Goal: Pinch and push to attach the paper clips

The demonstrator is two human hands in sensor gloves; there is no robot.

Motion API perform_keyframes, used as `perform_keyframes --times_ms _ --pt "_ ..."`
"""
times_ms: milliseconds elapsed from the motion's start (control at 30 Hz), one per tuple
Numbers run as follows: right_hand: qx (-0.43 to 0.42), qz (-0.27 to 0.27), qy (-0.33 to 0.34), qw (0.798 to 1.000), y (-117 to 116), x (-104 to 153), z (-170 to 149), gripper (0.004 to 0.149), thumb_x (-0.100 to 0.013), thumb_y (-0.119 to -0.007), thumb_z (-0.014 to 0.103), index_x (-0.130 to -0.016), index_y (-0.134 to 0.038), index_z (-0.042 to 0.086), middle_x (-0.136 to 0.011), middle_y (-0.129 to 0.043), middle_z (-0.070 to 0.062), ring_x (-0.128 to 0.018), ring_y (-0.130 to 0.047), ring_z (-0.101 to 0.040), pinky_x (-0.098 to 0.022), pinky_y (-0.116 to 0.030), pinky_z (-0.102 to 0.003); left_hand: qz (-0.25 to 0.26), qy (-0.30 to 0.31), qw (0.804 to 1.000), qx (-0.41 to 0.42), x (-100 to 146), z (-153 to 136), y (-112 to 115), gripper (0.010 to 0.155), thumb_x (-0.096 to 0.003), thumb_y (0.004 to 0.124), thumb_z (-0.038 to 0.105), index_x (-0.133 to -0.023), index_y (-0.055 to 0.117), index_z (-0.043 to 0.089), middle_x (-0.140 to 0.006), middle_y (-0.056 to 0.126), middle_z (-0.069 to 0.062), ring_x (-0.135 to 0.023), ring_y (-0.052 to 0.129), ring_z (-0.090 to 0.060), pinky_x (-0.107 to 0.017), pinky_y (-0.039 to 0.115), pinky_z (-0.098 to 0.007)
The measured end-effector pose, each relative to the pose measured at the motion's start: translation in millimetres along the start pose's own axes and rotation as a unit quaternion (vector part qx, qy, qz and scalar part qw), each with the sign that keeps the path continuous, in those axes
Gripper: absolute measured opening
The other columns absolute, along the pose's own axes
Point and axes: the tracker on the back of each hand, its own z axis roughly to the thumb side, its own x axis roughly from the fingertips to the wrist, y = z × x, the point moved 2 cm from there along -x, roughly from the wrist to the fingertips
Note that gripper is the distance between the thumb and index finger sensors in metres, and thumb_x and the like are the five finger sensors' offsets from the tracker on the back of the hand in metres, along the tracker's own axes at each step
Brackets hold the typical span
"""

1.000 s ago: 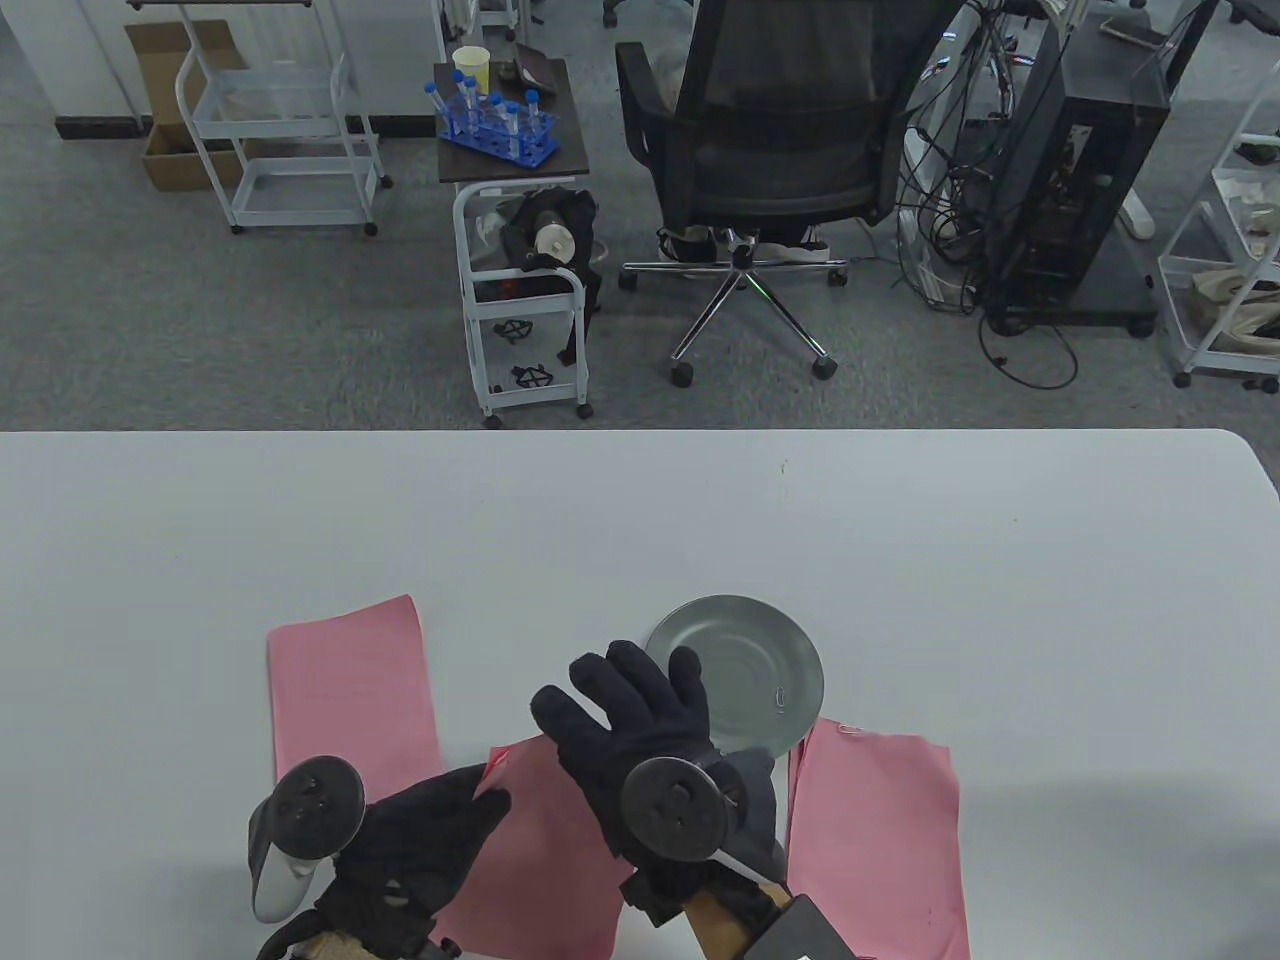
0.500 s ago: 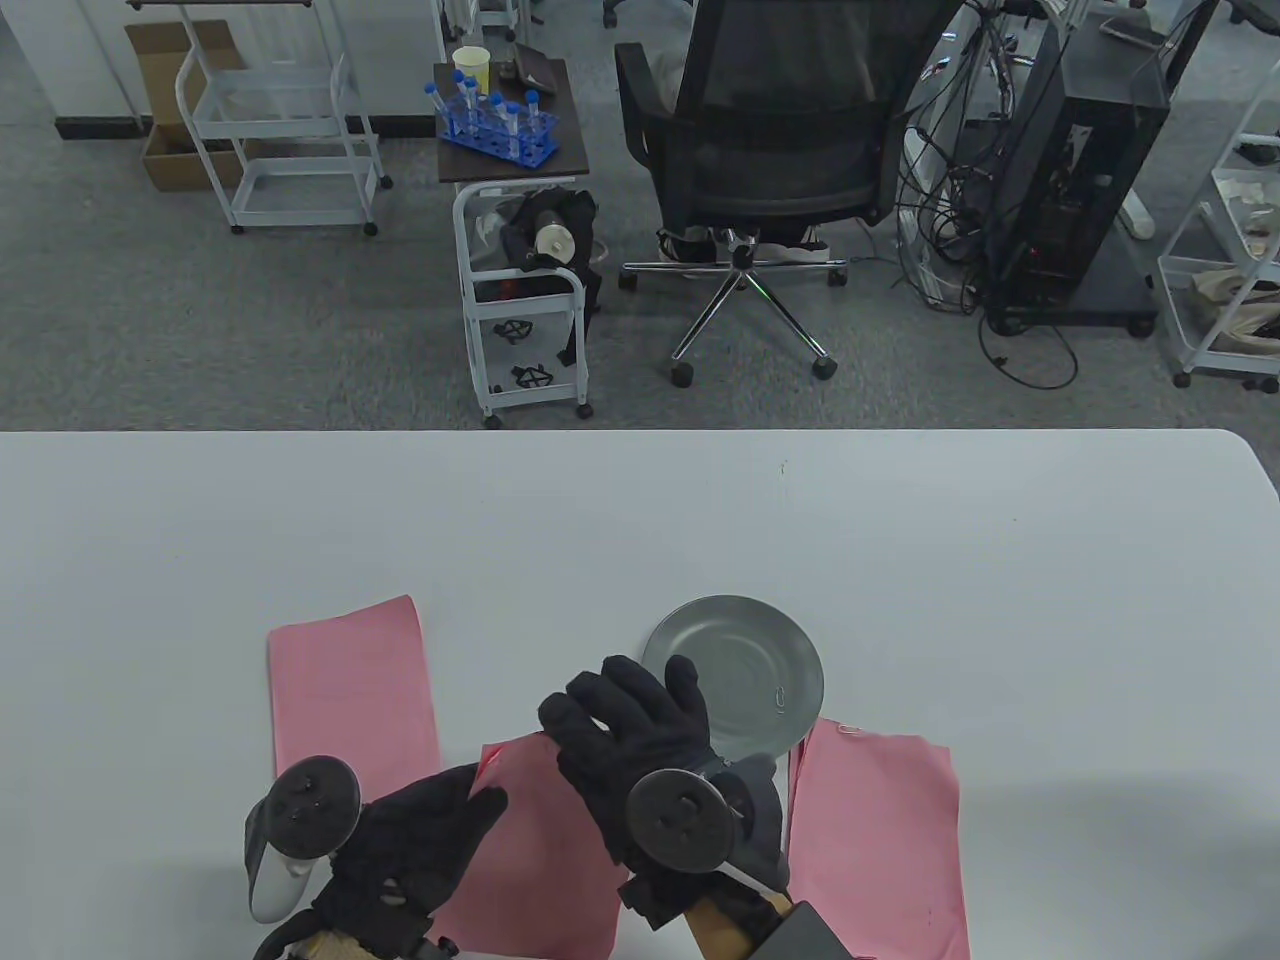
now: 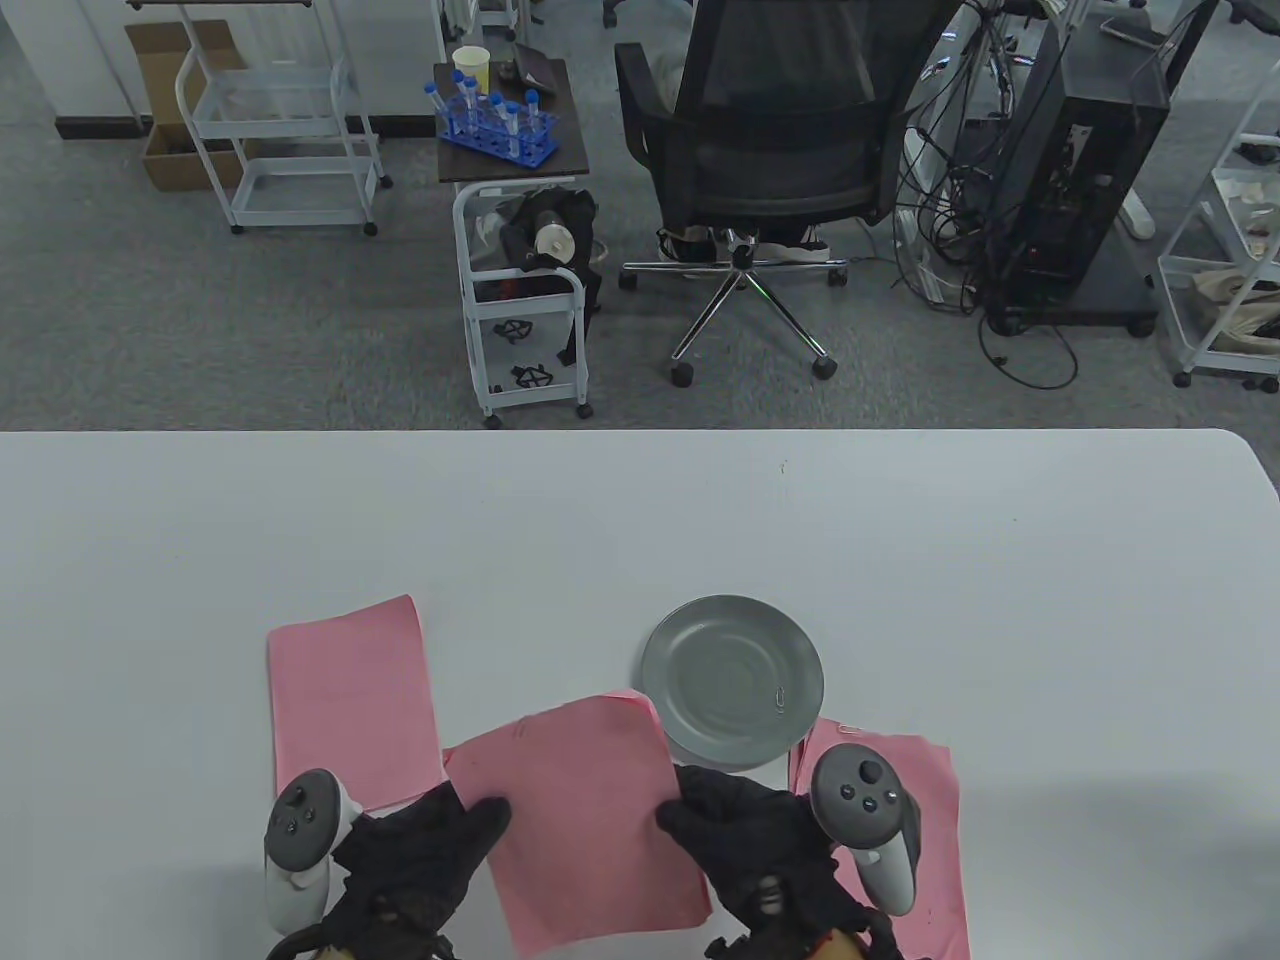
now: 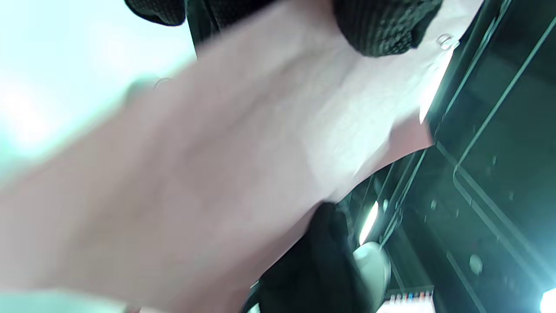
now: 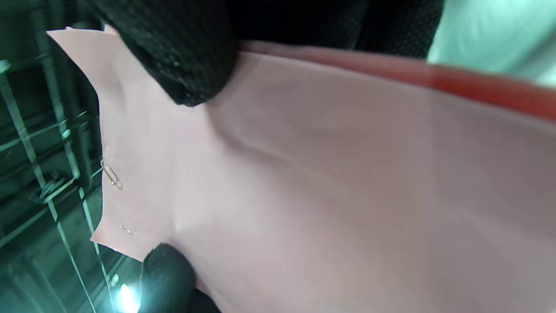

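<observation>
I hold a pink sheet [image 3: 590, 810] between both hands, near the table's front edge. My left hand [image 3: 470, 815] grips its left edge and my right hand [image 3: 690, 815] grips its right edge, thumbs on top. In the right wrist view the sheet [image 5: 325, 174] carries a paper clip [image 5: 112, 174] at its far edge, and my thumb [image 5: 182, 56] presses on the paper. The left wrist view is blurred and shows the sheet [image 4: 217, 152] with a clip [image 4: 445, 41] at its edge. A grey plate [image 3: 700, 650] just beyond the sheet holds one loose paper clip [image 3: 779, 697].
A second pink sheet [image 3: 345, 700] lies flat on the left. A third pink sheet [image 3: 900, 800] lies on the right, partly under my right hand, with a clip [image 3: 848, 730] at its top edge. The white table [image 3: 640, 530] reaches back to its far edge.
My right hand has come off the top of the middle sheet, turned over and dropped back to grip its right edge. The sheet now shows whole, held between both hands.
</observation>
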Motion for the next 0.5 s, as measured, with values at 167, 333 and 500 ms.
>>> perform_keyframes --times_ms 167,333,500 --pt "0.078 -0.222 -0.064 0.970 103.7 47.8 -11.1 0.044 -0.040 -0.084 0.032 -0.078 -0.079 0.013 -0.056 -0.101 -0.004 -0.031 -0.106 -0.021 -0.046 -0.084 -0.044 0.053 -0.022 0.996 -0.074 4.8 0.5 -10.9 0.058 -0.0463 0.073 0.052 -0.099 0.072 0.029 -0.093 0.091 0.004 -0.090 0.091 -0.024 -0.075 0.058 -0.059" --pt "0.046 -0.163 -0.238 0.956 137.6 83.6 -84.7 0.050 -0.045 -0.078 0.031 -0.089 -0.065 0.010 -0.061 -0.098 -0.005 -0.036 -0.104 -0.022 -0.051 -0.081 -0.044 0.069 -0.049 0.995 -0.047 4.7 -10.8 -24.2 0.057 -0.0474 0.072 0.051 -0.100 0.071 0.028 -0.093 0.090 0.003 -0.091 0.090 -0.025 -0.076 0.057 -0.060" --pt "0.041 -0.203 -0.306 0.929 147.9 92.8 -111.4 0.051 -0.045 -0.078 0.029 -0.089 -0.063 0.008 -0.060 -0.098 -0.006 -0.034 -0.105 -0.023 -0.049 -0.082 -0.044 0.097 -0.066 0.990 -0.072 9.6 -11.2 -33.0 0.056 -0.0475 0.072 0.050 -0.099 0.072 0.028 -0.093 0.090 0.002 -0.091 0.090 -0.025 -0.076 0.057 -0.060"
